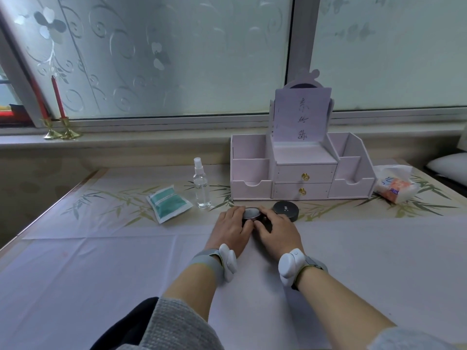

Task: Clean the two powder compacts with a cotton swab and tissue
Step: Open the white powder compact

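The left hand (232, 223) and the right hand (275, 229) meet at the held compact (251, 213), which sits low over the desk (126, 261) at centre, just in front of the pink organiser (252, 168). Each grip is closed. The fingers curl round the compact's rim from opposite sides, with the thumbs at the near edge. This two-sided hold suits steadying the base while the lid is prised up. The lid appears closed.

The second compact (286, 210) lies closed just to the right, beside the right hand and within reach for its turn.

Supplies stand near:
- a clear spray bottle (202, 185), upright
- a green packet (169, 203) to its left, contents not visible
- a tissue pack (395, 186) at the far right

Writing: a sheet (300, 114) propped on the organiser carries handwritten characters that are not legible. The second compact's lid bears a small pale mark, too small to read. The print on the tissue pack is unreadable.
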Demonstrator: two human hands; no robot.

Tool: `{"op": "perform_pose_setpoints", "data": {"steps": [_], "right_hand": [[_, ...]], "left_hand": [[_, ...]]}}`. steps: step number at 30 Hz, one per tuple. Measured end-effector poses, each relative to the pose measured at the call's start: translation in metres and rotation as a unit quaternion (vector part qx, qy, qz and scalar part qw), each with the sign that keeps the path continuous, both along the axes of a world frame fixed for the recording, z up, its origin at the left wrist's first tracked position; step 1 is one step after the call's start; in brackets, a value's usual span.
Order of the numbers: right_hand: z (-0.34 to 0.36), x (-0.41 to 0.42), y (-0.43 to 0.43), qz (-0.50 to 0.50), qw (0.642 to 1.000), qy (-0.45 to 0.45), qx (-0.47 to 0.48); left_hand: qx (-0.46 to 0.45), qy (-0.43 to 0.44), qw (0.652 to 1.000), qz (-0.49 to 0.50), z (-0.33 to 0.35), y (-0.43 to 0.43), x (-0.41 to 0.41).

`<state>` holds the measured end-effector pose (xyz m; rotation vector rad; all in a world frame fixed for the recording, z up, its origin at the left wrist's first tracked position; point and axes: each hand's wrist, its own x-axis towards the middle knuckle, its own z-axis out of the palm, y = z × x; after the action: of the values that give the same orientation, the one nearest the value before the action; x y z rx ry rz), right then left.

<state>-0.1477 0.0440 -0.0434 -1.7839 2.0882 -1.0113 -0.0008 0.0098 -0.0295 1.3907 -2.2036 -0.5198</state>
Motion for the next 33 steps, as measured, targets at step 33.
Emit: {"op": "perform_pose_setpoints", "data": {"steps": [33], "right_hand": [[0.005, 0.008, 0.006, -0.001, 1.0, -0.003, 0.017]], "left_hand": [[0.069, 0.215, 0.954, 0.195, 0.001, -0.018, -0.012]]}}
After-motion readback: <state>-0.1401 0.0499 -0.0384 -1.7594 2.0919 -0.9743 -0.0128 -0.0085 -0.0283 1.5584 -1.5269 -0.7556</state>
